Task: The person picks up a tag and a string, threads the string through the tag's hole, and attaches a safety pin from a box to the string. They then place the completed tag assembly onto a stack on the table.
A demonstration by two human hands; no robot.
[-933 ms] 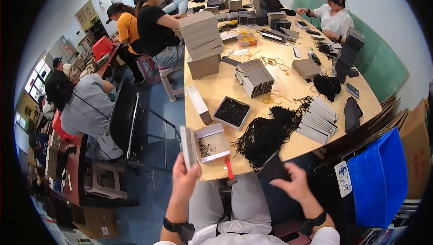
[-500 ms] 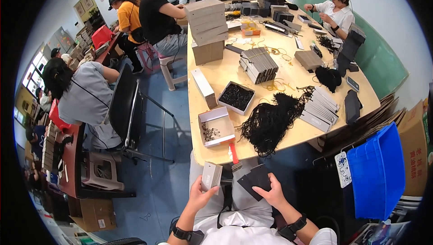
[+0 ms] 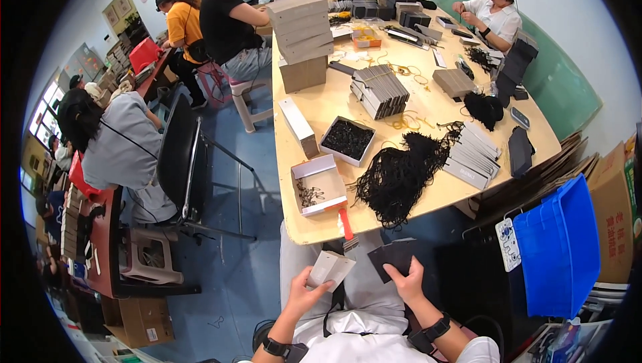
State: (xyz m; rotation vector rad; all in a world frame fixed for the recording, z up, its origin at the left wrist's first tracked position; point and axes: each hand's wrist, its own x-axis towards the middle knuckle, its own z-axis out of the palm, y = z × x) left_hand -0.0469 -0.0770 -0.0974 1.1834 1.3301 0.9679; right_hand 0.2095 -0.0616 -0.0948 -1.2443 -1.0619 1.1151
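Above my lap, my left hand (image 3: 305,292) is closed around a small stack of light grey cards (image 3: 333,268), tilted with the broad face up. Level with it, my right hand (image 3: 406,283) pinches a few black cards (image 3: 393,253), thumb on top. The two stacks are apart, with a narrow gap between them. Just beyond, a red strip (image 3: 344,221) hangs at the table's near edge. An open box holding a few dark loops (image 3: 299,208) stands beside it. Behind that is a box of small black pieces (image 3: 348,141).
A heap of black cords (image 3: 394,182) lies near the table edge, beside fanned grey cards (image 3: 471,161). Stacked grey cards (image 3: 380,92) and a tall pile of grey blocks (image 3: 301,29) stand farther back. A blue bin (image 3: 558,249) is at right. Several people sit around.
The grey stack has tipped over to the right and come nearer the black cards. My right hand has turned the black cards and lifted them slightly.
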